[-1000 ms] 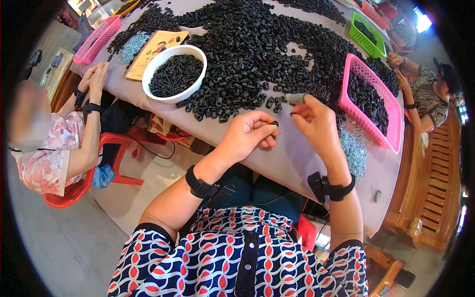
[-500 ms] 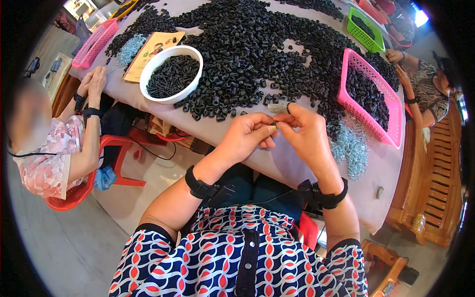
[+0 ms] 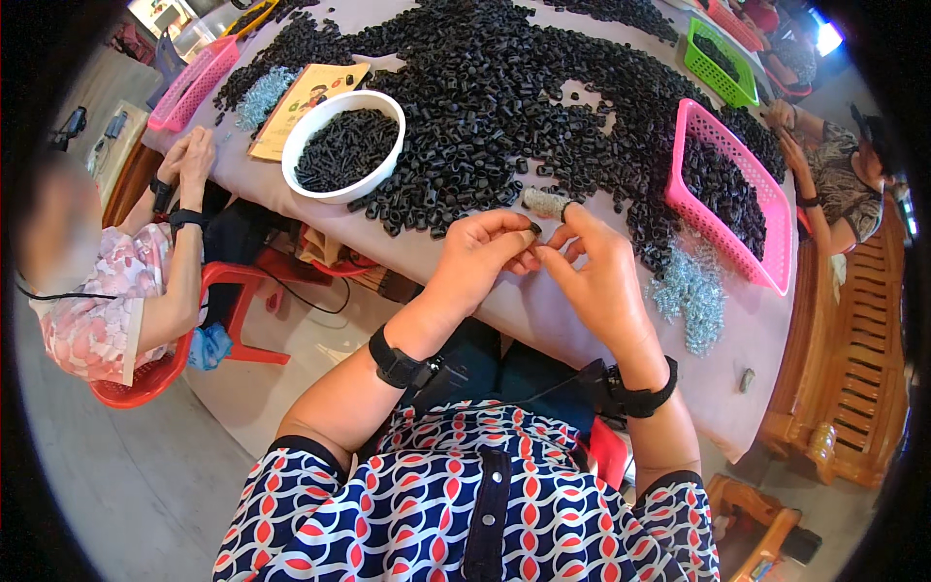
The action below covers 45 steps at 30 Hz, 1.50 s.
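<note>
My left hand [image 3: 473,264] is closed in a pinch on a small black part [image 3: 534,230] above the table's near edge. My right hand [image 3: 603,272] comes in from the other side, its thumb close to the left fingertips. A pale, rough-textured cover [image 3: 546,205] wraps its index finger. Those right fingers are bent together, and whatever sits between them is too small to make out. Just beyond my hands spreads a large heap of short black plastic rings [image 3: 465,116]. A white bowl [image 3: 339,196] of thin black pieces stands to their left.
At right stands a pink basket [image 3: 722,236] of black parts, with clear bluish bits [image 3: 690,301] beside it. A green basket [image 3: 720,78], a yellow booklet [image 3: 291,112] and another pink basket [image 3: 194,85] lie farther off. Co-workers sit left [image 3: 107,291] and right [image 3: 844,175].
My right fingertips have drawn slightly apart from my left ones, and the covered index finger has lifted. The black part now shows at the left fingertips. The view has shifted slightly.
</note>
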### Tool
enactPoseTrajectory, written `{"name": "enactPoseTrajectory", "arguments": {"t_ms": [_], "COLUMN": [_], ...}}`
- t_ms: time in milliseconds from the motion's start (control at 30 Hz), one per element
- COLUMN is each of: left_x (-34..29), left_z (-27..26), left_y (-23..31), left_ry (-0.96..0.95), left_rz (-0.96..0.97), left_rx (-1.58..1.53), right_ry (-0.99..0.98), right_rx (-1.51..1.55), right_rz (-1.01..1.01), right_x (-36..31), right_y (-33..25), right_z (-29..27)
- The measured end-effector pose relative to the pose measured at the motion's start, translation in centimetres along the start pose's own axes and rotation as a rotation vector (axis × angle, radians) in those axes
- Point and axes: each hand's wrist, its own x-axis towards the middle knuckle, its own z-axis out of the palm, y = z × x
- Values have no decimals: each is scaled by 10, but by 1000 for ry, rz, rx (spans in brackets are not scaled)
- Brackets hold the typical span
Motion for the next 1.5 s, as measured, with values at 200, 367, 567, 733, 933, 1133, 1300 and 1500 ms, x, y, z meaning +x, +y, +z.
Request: {"name": "enactPoseTrajectory", "arguments": {"t_ms": [200, 367, 567, 733, 933, 1133, 1300, 1500], "left_x": [1, 3, 4, 4, 5, 5, 3, -1], "left_z": [12, 8, 4, 1, 4, -6, 7, 32], "left_y": [3, 1, 1, -2, 7, 8, 7, 18], "left_ry": [61, 50, -52, -116, -138, -209, -241, -155], "left_rz": [-7, -1, -116, -66, -163, -242, -236, -141], "left_rx": [-67, 1, 173, 216, 252, 253, 320, 552], "right_ry": [98, 146, 98, 92, -22, 27, 23, 385], "right_rx": [-367, -477, -540, -405, -430, -415, -383, -115], "right_rz": [-266, -280, -275, -216, -147, -244, -179, 202], "right_x": [2, 3, 2, 2, 2, -7, -14, -1], "right_y": [11, 22, 24, 20, 20, 22, 23, 41], "right_z": [14, 28, 23, 25, 18, 23, 12, -72]}}
